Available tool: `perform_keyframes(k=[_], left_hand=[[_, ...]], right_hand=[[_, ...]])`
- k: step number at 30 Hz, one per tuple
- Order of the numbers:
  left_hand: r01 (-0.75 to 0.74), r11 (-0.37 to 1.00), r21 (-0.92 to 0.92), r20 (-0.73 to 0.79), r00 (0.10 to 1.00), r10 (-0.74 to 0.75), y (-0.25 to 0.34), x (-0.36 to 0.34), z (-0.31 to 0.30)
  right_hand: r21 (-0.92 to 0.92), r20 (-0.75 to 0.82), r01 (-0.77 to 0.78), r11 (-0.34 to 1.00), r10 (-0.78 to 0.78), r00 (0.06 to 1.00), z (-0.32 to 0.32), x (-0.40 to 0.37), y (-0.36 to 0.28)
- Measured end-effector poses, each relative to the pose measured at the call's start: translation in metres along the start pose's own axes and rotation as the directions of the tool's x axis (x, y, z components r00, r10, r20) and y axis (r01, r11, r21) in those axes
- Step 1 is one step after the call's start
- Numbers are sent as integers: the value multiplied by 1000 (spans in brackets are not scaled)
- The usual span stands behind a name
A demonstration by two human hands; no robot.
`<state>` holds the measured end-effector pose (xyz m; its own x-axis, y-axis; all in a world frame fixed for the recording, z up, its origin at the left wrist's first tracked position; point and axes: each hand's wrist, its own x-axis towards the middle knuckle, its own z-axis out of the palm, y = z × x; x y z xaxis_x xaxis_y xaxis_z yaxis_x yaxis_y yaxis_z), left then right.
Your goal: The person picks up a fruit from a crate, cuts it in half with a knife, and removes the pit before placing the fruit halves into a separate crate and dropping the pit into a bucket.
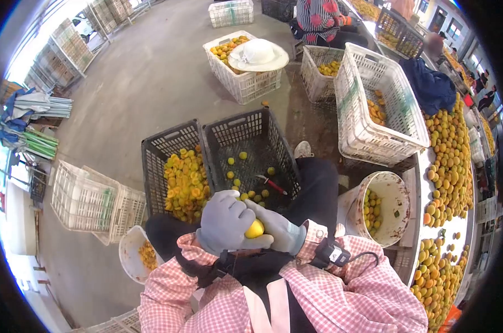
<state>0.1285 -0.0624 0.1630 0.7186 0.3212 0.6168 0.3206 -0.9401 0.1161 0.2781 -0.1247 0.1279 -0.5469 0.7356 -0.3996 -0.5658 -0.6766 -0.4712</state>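
My left hand [226, 223], in a grey glove, is closed round a yellow fruit [255, 228] above my lap. From the other side my right hand [279, 227], gloved too, presses against the same fruit with its fingers together. Just beyond the hands stands a black crate [251, 123] with several green-yellow fruits on its floor. A knife with a red handle [276, 186] lies inside that crate. To its left, another black crate [173, 133] holds a heap of cut yellow-orange fruit [186, 180].
A white bucket [394, 180] with fruit stands at the right, beside a table heaped with fruit [450, 161]. White crates [382, 136] stand ahead and at the left. A hat [258, 53] rests on one crate. A person [318, 22] sits at the top.
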Motion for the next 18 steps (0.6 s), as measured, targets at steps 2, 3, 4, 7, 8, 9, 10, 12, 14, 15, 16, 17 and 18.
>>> perform_keyframes(k=[2, 3, 4, 7, 8, 9, 10, 12, 14, 15, 16, 17, 18], left_hand=[[18, 1000, -21, 24, 1000, -17, 2, -2, 3], [15, 999, -35, 29, 999, -14, 2, -2, 1], [12, 999, -50, 35, 999, -11, 3, -1, 0], [46, 999, 11, -31, 998, -45, 2, -2, 4], [65, 997, 48, -71, 996, -62, 1, -4, 7], [87, 995, 40, -88, 993, -83, 0, -6, 10], [88, 995, 43, -85, 993, -84, -1, -8, 11], [147, 989, 23, -39, 989, -146, 1, -12, 14], [187, 982, 32, -38, 982, -186, 4, -10, 11], [223, 974, 38, -41, 974, -222, 7, -10, 11], [228, 973, 39, -39, 973, -227, 9, -10, 12], [263, 964, 24, -71, 963, -261, 9, -9, 12], [299, 954, 3, -102, 949, -298, 11, -9, 14]], right_hand=[[-893, 166, 364, 265, -558, 813, -3, 7, 7], [-877, 159, 364, 314, -525, 836, -4, 5, 6], [-870, 164, 368, 328, -511, 844, 1, 7, 7], [-437, -228, 314, 843, -441, 868, 27, 0, 2], [-434, -222, 311, 846, -435, 873, 25, 4, 5], [-333, -149, 442, 833, -510, 847, 20, 10, 9], [-217, -90, 558, 801, -586, 805, 16, 14, 13], [-265, -157, 541, 798, -589, 793, 10, 18, 19], [-308, -223, 518, 798, -590, 776, 14, 18, 18], [-253, -253, 555, 792, -608, 753, 18, 17, 14], [-199, -281, 592, 781, -624, 729, 23, 17, 13], [-64, -376, 587, 807, -564, 735, 25, 21, 16], [-63, -377, 583, 810, -561, 737, 23, 22, 16]])
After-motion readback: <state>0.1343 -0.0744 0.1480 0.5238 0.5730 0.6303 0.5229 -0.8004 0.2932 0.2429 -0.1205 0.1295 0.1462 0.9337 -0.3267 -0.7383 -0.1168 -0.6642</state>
